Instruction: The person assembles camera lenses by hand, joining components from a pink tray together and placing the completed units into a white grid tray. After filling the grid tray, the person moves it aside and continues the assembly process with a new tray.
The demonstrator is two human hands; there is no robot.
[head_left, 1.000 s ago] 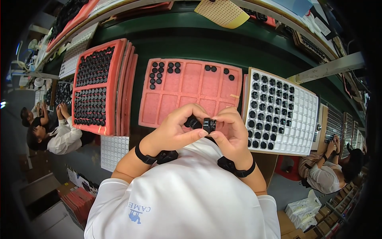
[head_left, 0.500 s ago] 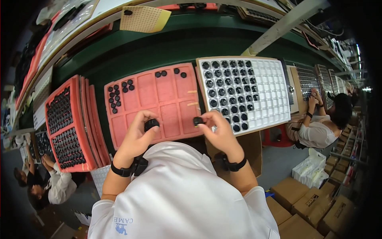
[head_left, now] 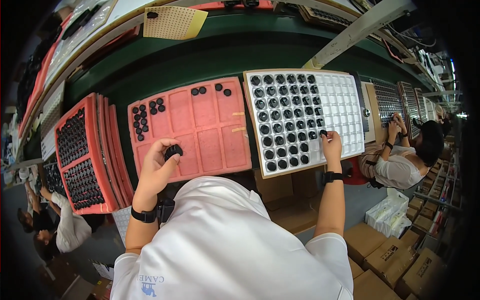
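My left hand (head_left: 159, 162) is closed around a black round part (head_left: 173, 151), over the lower left of the pink foam tray (head_left: 186, 122). My right hand (head_left: 332, 146) pinches a small black round part (head_left: 323, 133) at a cell of the white plastic tray (head_left: 340, 112). Filled cells of that tray hold similar black parts (head_left: 285, 102), mostly in its left half. Several more black parts (head_left: 140, 122) lie in the pink tray's upper left compartments, and a few sit along its top edge. My fingers partly hide both held parts.
On the left stand stacked pink trays (head_left: 90, 180) full of black parts. A perforated yellowish card (head_left: 174, 22) lies at the back, beyond the green bench surface (head_left: 210, 55). A metal post (head_left: 357, 34) slants over the back right. A co-worker (head_left: 407, 155) sits to the right, near cardboard boxes (head_left: 372, 240).
My right hand has moved right, from the pink tray's edge to the white tray, carrying a black part. My left hand has shifted slightly left, still holding its part.
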